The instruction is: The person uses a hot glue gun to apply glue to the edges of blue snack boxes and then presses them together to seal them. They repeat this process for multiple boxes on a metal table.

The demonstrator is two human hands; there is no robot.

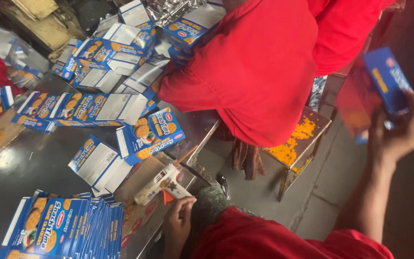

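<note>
The right hand (406, 127), raised well off to the right of the scene above the grey floor, is closed around the lower end of a blue rectangular cardboard biscuit box (384, 81); the box is blurred, and its long axis runs up and to the left from the fingers, tilted rather than upright. The left hand (178, 223) sits low and near, at the edge of the steel table (29, 163), with its fingers curled on the handle of a pale, stained glue gun (165, 184) whose body lies on the table edge and points away to the far left; whether the grip is tight cannot be told. So the box lies wholly on the right-hand side, well apart from the glue gun, and the left hand is the nearer one to the table. Just left of that hand stands a near stack of flat blue carton blanks (63, 228); farther off lie opened blue cartons (99, 163) and a far heap of folded ones. Beyond, a person in a red garment (259, 72) leans over the table, beside a small metal stool dusted with orange crumbs (298, 141).
</note>
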